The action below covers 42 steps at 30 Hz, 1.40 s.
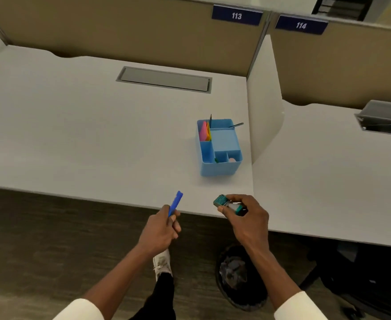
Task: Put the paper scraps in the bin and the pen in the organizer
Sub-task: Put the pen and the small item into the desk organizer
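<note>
The pen [175, 203] is blue and slim, with its cap end pointing up and a little to the right, away from the person; its lower part is hidden inside the left hand [161, 232], which is closed around it above the near edge of the counter [86, 135]. The organizer [218, 147] lies ahead and to the right of the pen, near but clearly apart, so I judge that the coming move is a reach forward and rightward, with the long axis of the pen turned more upright to drop into a compartment. It is a light blue box with several open compartments; coloured notes stand in the far left one, and two dark thin sticks lean at the back. The right hand [243, 215] is a little nearer to the organizer, but it is busy: it pinches a small teal and white thing [229, 203], which I cannot identify. Under this hand, on the floor, stands the dark bin [239, 277] with crumpled scraps [233, 269] already inside.
</note>
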Tool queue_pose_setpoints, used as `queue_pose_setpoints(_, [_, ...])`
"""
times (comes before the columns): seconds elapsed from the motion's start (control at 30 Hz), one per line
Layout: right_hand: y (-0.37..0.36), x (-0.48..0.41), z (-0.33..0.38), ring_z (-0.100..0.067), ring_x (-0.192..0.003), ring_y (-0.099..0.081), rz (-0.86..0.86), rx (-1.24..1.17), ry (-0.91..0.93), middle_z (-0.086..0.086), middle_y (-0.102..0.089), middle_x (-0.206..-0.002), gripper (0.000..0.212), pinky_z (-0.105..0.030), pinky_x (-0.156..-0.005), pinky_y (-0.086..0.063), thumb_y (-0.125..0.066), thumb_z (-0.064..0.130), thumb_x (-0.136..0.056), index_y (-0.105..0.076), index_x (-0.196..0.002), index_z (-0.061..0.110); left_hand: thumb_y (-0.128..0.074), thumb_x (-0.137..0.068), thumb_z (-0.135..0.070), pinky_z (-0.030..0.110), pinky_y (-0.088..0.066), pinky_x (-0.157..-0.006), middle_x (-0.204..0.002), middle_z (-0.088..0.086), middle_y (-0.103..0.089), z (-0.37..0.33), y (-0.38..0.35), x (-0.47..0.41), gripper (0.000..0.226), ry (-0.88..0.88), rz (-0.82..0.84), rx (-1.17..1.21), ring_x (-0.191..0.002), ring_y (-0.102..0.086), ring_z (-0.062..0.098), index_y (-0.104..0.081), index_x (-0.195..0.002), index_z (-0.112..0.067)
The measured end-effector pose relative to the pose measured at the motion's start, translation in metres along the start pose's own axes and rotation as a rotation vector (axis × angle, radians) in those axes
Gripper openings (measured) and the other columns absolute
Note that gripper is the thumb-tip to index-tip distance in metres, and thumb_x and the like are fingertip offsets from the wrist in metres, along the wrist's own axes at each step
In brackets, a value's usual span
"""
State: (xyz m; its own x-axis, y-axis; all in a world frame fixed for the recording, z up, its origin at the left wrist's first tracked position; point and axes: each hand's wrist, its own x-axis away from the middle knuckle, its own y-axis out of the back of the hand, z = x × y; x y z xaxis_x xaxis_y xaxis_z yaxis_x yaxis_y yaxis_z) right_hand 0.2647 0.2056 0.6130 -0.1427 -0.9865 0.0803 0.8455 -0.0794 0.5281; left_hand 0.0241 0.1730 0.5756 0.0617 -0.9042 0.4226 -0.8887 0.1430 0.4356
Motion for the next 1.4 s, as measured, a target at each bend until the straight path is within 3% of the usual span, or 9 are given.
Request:
queue_pose_setpoints(0.13, [-0.013, -0.049, 0.035, 0.018, -0.099, -0.061, -0.081, -0.002, 0.081, 0.016, -0.07, -0.108, 0.035, -0.001, -0.078, -0.049, -0.088, 0.029, -0.078, -0.077, -0.111, 0.025, -0.044, -0.107, -0.012, 0.041, -0.063, -0.074, -0.084, 0.008, -0.073, -0.014, 0.034, -0.046, 0.014, -0.027, 0.02, -0.009, -0.071, -0.074, 0.023, -0.056, -0.11, -0.018])
queue_pose_setpoints(0.37, [-0.03, -0.129, 0.07, -0.016, -0.107, -0.068, -0.12, 0.139, 0.23, -0.005, -0.073, -0.119, 0.03, -0.002, -0.087, -0.049, -0.075, 0.006, -0.092, -0.075, -0.122, 0.01, -0.044, -0.108, -0.015, 0.039, -0.063, -0.084, -0.086, -0.002, -0.075, -0.029, 0.07, -0.108, 0.013, -0.136, 0.106, -0.111, -0.074, -0.075, 0.014, -0.057, -0.109, -0.017])
queue_pose_setpoints(0.43, [-0.033, -0.142, 0.072, -0.019, -0.109, -0.069, -0.102, 0.183, 0.234, -0.005, -0.073, -0.12, 0.028, -0.012, -0.09, -0.054, -0.072, 0.007, -0.094, -0.075, -0.121, 0.013, -0.043, -0.108, -0.013, 0.039, -0.062, -0.088, -0.088, -0.003, -0.075, -0.031, 0.073, -0.119, 0.015, -0.138, 0.114, -0.103, -0.077, -0.075, 0.012, -0.057, -0.108, -0.017])
queue_pose_setpoints(0.57, [-0.039, -0.168, 0.077, -0.016, -0.097, -0.067, 0.005, 0.263, 0.206, 0.0, -0.073, -0.109, 0.026, -0.026, -0.086, -0.06, -0.077, 0.009, -0.091, -0.071, -0.113, 0.019, -0.044, -0.108, -0.014, 0.04, -0.062, -0.088, -0.088, -0.005, -0.076, -0.03, 0.071, -0.135, 0.015, -0.139, 0.105, -0.079, -0.078, -0.075, 0.009, -0.058, -0.105, -0.016])
queue_pose_setpoints(0.7, [-0.047, -0.187, 0.07, -0.012, -0.089, -0.065, 0.137, 0.392, 0.296, 0.003, -0.069, -0.1, 0.023, -0.005, -0.075, -0.048, -0.082, 0.009, -0.086, -0.07, -0.105, 0.016, -0.043, -0.108, -0.013, 0.041, -0.062, -0.088, -0.091, -0.003, -0.076, -0.031, 0.065, -0.139, 0.015, -0.122, 0.096, -0.063, -0.081, -0.075, 0.012, -0.058, -0.106, -0.014])
queue_pose_setpoints(0.93, [-0.062, -0.204, 0.07, -0.017, -0.115, -0.055, 0.379, 0.786, 0.382, 0.002, -0.064, -0.123, 0.041, -0.022, -0.079, -0.037, -0.08, 0.027, -0.089, -0.066, -0.127, 0.022, -0.045, -0.107, -0.011, 0.039, -0.062, -0.088, -0.092, -0.004, -0.075, -0.041, 0.051, -0.136, 0.015, -0.043, 0.024, -0.026, -0.083, -0.075, 0.012, -0.059, -0.106, -0.017])
queue_pose_setpoints(1.1, [-0.066, -0.209, 0.07, -0.014, -0.118, -0.053, 0.419, 0.87, 0.395, 0.004, -0.066, -0.126, 0.036, -0.027, -0.085, -0.05, -0.074, 0.036, -0.093, -0.064, -0.126, 0.026, -0.047, -0.108, -0.013, 0.036, -0.063, -0.09, -0.094, -0.005, -0.075, -0.048, 0.04, -0.132, 0.012, -0.008, 0.007, -0.022, -0.085, -0.075, 0.012, -0.058, -0.108, -0.017])
queue_pose_setpoints(1.27, [-0.066, -0.212, 0.065, -0.012, -0.115, -0.056, 0.388, 0.722, 0.334, 0.005, -0.067, -0.127, 0.033, -0.023, -0.088, -0.045, -0.07, 0.038, -0.096, -0.069, -0.126, 0.025, -0.049, -0.108, -0.018, 0.037, -0.063, -0.09, -0.094, -0.006, -0.075, -0.058, 0.028, -0.132, 0.01, 0.009, -0.009, -0.017, -0.085, -0.075, 0.011, -0.058, -0.108, -0.02])
queue_pose_setpoints(1.4, [-0.057, -0.204, 0.068, -0.011, -0.091, -0.064, 0.293, 0.325, 0.209, 0.007, -0.07, -0.108, 0.028, -0.026, -0.084, -0.059, -0.082, 0.018, -0.086, -0.074, -0.113, 0.018, -0.049, -0.108, -0.021, 0.037, -0.063, -0.09, -0.096, -0.004, -0.075, -0.077, 0.02, -0.127, 0.01, -0.037, -0.01, -0.004, -0.085, -0.075, 0.015, -0.058, -0.112, -0.019])
